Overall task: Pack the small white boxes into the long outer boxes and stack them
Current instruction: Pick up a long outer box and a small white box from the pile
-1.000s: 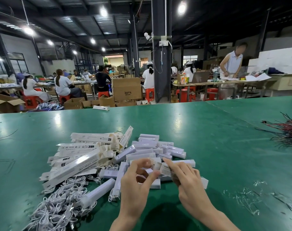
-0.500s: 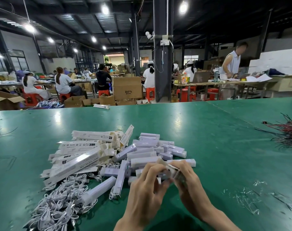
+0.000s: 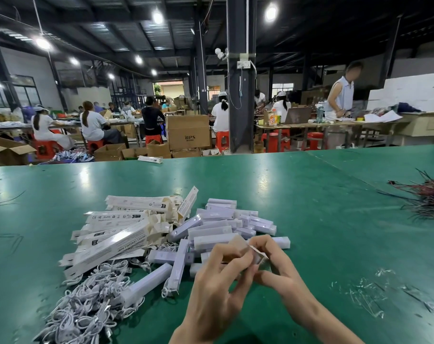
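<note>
Can't ID the carton piece [image 3: 257, 254]: left hand [image 3: 218, 286] & right hand [image 3: 280, 266] pinch it and cover most of it. Wire bundle [image 3: 431, 197] is cut off at right edge, white cables [image 3: 87, 306] at bottom left. Print on long outer boxes [image 3: 116, 244] is too small for me to read.

Pinching a small folded carton [image 3: 257, 254] between left hand [image 3: 218, 289] and right hand [image 3: 280, 269], down at 6 o'clock over the green table [image 3: 310, 219]. Heap of small white boxes [image 3: 218, 217] just behind at 12, long outer boxes [image 3: 121, 242] piled at 10, tangle of white cables [image 3: 87, 306] at 8, red-and-black wires [image 3: 431, 199] at 2, well apart from the rest.
</note>
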The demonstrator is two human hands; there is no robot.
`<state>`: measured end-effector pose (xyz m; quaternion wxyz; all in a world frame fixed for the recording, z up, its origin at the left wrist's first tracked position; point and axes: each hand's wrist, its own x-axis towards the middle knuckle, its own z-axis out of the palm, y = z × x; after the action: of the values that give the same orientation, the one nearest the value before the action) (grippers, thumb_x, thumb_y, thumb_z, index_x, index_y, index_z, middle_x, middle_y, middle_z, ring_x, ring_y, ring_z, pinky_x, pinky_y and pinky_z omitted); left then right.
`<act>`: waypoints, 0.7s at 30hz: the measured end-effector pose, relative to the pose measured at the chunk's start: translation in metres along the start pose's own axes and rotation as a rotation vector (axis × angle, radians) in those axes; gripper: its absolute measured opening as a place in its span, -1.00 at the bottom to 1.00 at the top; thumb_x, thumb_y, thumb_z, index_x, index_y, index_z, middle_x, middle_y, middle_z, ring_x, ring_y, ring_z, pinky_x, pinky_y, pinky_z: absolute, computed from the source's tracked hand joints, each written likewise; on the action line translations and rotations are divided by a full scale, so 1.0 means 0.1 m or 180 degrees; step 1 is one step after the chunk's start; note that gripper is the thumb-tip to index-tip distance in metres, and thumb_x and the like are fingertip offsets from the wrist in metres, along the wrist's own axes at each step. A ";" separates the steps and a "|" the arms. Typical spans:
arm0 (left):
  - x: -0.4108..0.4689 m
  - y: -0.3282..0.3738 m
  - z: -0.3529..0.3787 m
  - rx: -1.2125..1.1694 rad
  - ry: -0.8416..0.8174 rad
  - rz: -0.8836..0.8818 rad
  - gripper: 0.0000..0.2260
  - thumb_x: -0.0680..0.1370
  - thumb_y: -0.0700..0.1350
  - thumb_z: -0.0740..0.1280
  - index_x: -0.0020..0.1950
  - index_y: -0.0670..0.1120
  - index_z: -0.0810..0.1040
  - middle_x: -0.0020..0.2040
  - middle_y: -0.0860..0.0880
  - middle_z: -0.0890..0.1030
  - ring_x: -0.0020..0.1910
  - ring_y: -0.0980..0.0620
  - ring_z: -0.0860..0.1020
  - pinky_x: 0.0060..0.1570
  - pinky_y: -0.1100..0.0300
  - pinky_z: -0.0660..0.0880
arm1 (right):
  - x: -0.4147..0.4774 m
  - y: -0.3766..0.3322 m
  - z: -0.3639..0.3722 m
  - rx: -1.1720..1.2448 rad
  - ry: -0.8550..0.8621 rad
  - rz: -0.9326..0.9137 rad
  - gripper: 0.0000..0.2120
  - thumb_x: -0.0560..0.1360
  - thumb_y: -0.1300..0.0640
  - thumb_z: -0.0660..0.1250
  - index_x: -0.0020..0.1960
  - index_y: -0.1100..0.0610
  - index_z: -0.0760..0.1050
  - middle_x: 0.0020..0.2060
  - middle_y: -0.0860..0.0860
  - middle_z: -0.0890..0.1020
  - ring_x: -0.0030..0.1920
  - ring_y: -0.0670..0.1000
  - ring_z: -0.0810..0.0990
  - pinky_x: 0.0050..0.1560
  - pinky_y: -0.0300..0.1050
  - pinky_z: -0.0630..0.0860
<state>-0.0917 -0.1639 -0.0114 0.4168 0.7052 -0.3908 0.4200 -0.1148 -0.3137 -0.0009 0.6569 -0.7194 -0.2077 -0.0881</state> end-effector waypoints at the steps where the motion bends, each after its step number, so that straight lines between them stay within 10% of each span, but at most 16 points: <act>1: 0.00 0.00 0.00 0.0038 -0.0091 -0.0001 -0.87 0.55 -0.13 0.36 0.05 -0.12 0.65 -0.01 0.05 0.48 -0.14 0.20 0.54 -0.14 0.43 0.46 | 0.00 0.00 -0.01 -0.0015 0.0015 0.0034 -0.69 0.29 0.16 0.30 0.02 0.03 0.42 -0.11 -0.03 0.55 -0.05 -0.04 0.48 0.13 0.23 0.46; 7: -0.01 0.02 0.03 -0.0026 -0.0028 -0.0024 -0.81 0.57 -0.03 0.33 0.12 -0.07 0.49 0.13 0.05 0.44 -0.02 0.17 0.49 -0.24 0.25 0.55 | -0.03 -0.01 0.02 -0.0146 0.0164 -0.0060 -0.70 0.34 0.25 0.26 0.06 0.08 0.38 -0.06 0.14 0.49 -0.03 0.10 0.44 0.12 0.20 0.43; 10: -0.03 0.00 0.02 -0.0305 0.0081 -0.0533 -0.50 0.53 0.09 0.34 0.37 -0.06 0.27 0.37 -0.03 0.26 0.26 0.01 0.44 0.08 0.24 0.53 | 0.01 -0.04 0.04 0.0090 0.0470 -0.0484 -0.71 0.45 0.23 0.32 0.11 -0.01 0.42 -0.06 0.08 0.53 -0.07 0.07 0.50 0.01 -0.10 0.46; 16: -0.07 -0.07 0.04 -0.0502 -0.1227 -0.1458 -0.31 0.47 0.01 0.34 0.51 0.19 0.05 0.34 0.21 0.45 0.28 0.21 0.47 0.25 0.21 0.44 | 0.01 -0.06 0.11 -0.0791 0.0745 -0.1641 -0.41 0.43 0.26 0.42 0.24 -0.27 0.31 0.05 -0.26 0.52 -0.01 -0.09 0.61 -0.03 -0.20 0.59; 21: -0.09 -0.07 0.06 -0.0542 -0.1161 -0.1347 -0.38 0.53 -0.23 0.28 0.52 0.06 0.13 0.41 0.21 0.36 0.40 0.26 0.32 0.35 0.33 0.29 | 0.04 -0.07 0.08 -0.1892 0.0873 -0.2137 -0.79 0.46 0.13 0.45 0.05 0.04 0.50 0.07 -0.12 0.49 0.08 -0.16 0.51 0.04 -0.31 0.47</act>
<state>-0.0867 -0.1656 -0.0231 0.4756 0.7974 -0.3373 0.1557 -0.1156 -0.3052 0.0061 0.3789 -0.7512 -0.3059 -0.4456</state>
